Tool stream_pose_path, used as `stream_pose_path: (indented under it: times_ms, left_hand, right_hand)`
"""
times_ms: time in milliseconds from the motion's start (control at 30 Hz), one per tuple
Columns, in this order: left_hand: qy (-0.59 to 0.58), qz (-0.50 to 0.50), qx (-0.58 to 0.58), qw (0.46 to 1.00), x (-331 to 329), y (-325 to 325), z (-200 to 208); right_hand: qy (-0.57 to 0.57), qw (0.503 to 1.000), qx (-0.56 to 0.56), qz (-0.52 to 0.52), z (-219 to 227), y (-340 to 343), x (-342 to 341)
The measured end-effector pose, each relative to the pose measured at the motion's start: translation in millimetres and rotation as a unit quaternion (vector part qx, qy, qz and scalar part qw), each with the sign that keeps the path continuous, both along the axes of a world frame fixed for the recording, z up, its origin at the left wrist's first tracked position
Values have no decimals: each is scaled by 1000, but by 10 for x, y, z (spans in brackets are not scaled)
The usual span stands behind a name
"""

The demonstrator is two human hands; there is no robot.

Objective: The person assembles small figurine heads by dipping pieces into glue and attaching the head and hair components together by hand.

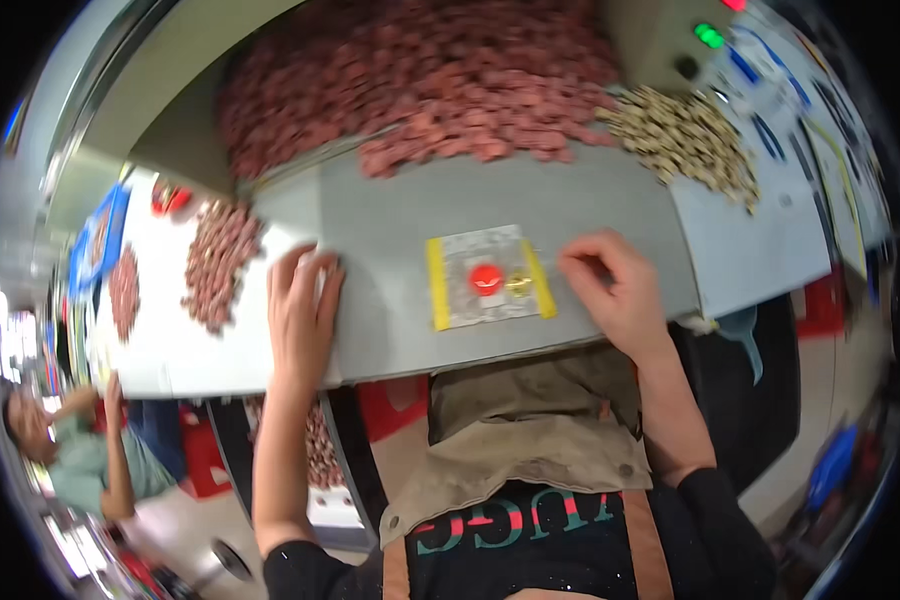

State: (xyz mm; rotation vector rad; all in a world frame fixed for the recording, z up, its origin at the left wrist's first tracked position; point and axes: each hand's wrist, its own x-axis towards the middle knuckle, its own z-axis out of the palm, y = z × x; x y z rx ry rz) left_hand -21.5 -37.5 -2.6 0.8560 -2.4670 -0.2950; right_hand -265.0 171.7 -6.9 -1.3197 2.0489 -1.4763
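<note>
In front of me on the grey worktop [390, 240] lies a small rectangular plate or fixture [460, 307] with yellow strips along its two sides. A round red piece [485, 280] sits at its middle, with a small gold-coloured piece [518, 286] just to the right. Beside the fixture's right edge, my right hand [615, 295] has thumb and forefinger brought together in a pinch; whatever they may hold is too small to make out. My left hand [305, 315] rests at the seam of the white and grey surfaces, fingers slightly bent and apart, holding nothing visible.
A big heap of reddish-pink pieces [470, 100] fills the back, beside a pile of beige-gold pieces [685, 140]. More reddish pieces [220, 260] and a blue tray [100, 235] lie left. Tools [767, 135] are at right. Another person [110, 465] sits at the far left.
</note>
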Motion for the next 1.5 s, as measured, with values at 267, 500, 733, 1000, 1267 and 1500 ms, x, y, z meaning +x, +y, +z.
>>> stream_pose_path:
  times_ms: [267,500,733,1000,1267,1500]
  left_hand:
    - [-66,153,-217,962,841,-921,53]
    - [186,-99,164,964,300,344,202]
    - [404,-316,527,678,-362,1574,513]
    - [369,-278,544,700,-488,1698,456]
    - [220,-298,440,818,-697,1553,289]
    - [96,-312,248,912,-687,1083,326]
  right_hand:
    - [12,999,18,27,74,-110,316]
    - [-35,993,-115,-19,32,141,320]
    - [114,937,-306,124,537,-15,1030]
    - [206,923,-317,67,482,71,869]
    - [136,939,-304,83,583,-117,358]
    - [202,974,-80,-62,447,277,-189]
